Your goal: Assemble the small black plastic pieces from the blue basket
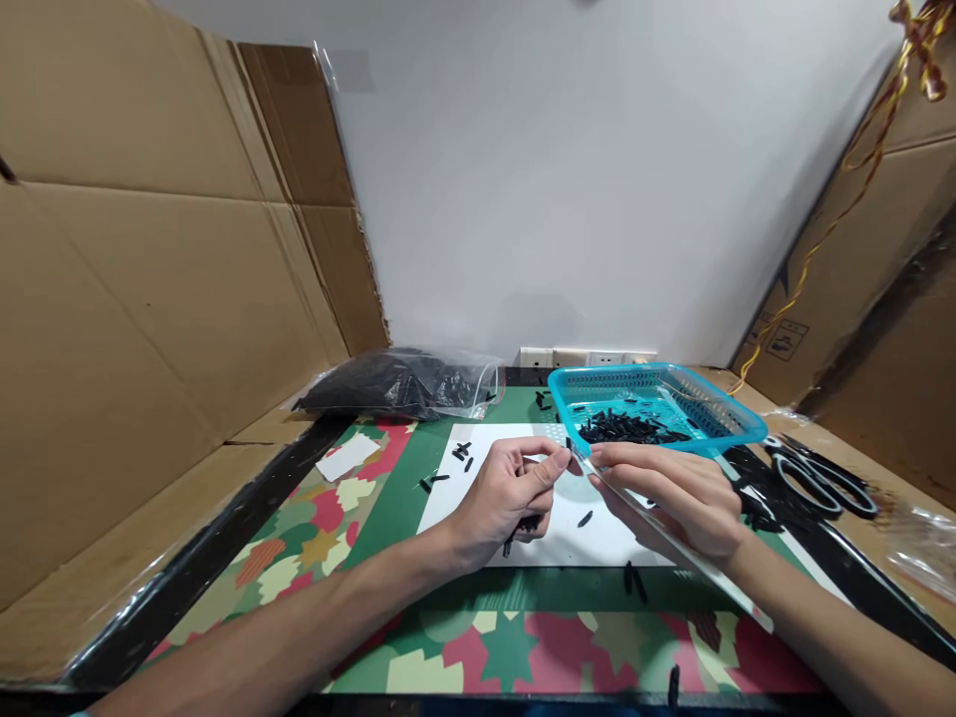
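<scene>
My left hand (519, 488) pinches a small black piece (569, 445) between thumb and forefinger. More dark pieces (529, 524) are tucked under its curled fingers. My right hand (676, 498) is closed round a long, thin, whitish tool (694, 563), whose narrow tip meets the pinched piece or lies very close to it; its exact kind I cannot make out. Beneath both hands lies a white sheet (485, 498). Loose black pieces (461, 451) are scattered on it, and one piece (585, 519) rests between my wrists.
A blue basket (736, 423) holding many black pieces stands behind my right hand. At the back left lies a clear bag (403, 383) filled with black material. Scissors (818, 478) rest at the right. Cardboard walls (149, 249) flank the patterned mat (418, 652).
</scene>
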A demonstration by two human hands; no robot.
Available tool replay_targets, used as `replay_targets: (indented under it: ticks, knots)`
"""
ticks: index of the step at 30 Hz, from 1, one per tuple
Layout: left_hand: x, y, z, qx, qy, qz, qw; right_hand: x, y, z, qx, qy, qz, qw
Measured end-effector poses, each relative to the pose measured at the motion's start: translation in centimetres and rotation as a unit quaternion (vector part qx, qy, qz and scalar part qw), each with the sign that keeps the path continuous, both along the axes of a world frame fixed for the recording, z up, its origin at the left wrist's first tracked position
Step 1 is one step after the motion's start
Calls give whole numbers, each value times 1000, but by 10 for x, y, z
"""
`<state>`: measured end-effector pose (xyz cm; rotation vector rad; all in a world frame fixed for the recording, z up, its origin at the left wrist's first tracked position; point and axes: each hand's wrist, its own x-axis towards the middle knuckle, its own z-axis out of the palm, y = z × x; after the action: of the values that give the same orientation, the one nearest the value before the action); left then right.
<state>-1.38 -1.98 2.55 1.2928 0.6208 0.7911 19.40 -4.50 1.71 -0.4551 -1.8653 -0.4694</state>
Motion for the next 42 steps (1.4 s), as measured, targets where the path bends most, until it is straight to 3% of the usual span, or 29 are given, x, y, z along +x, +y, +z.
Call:
replay_targets:
  ticks: [7, 15, 21, 27, 36, 42]
  knots:
    - [1, -1, 2, 3, 6, 0, 1000, 1, 3, -4, 10, -5, 16, 1000]
    - [0, -1, 2, 20, 1, 10, 1000, 3, 6, -8, -52, -60, 45, 996]
    - [-1, -3, 2, 12, -6, 2, 1000, 0, 3, -8, -6, -69, 22, 997]
    - [-1, -5, 3, 4, -22, -13, 1000, 1, 2, -9, -7, -69, 36, 997]
    - [-1, -5, 5, -2, -17, -23, 1000, 0, -3, -3, 41, -96, -45, 994]
    - [-1, -3, 8, -20, -4, -11, 1000, 0, -4, -1, 61, -117, -58, 990]
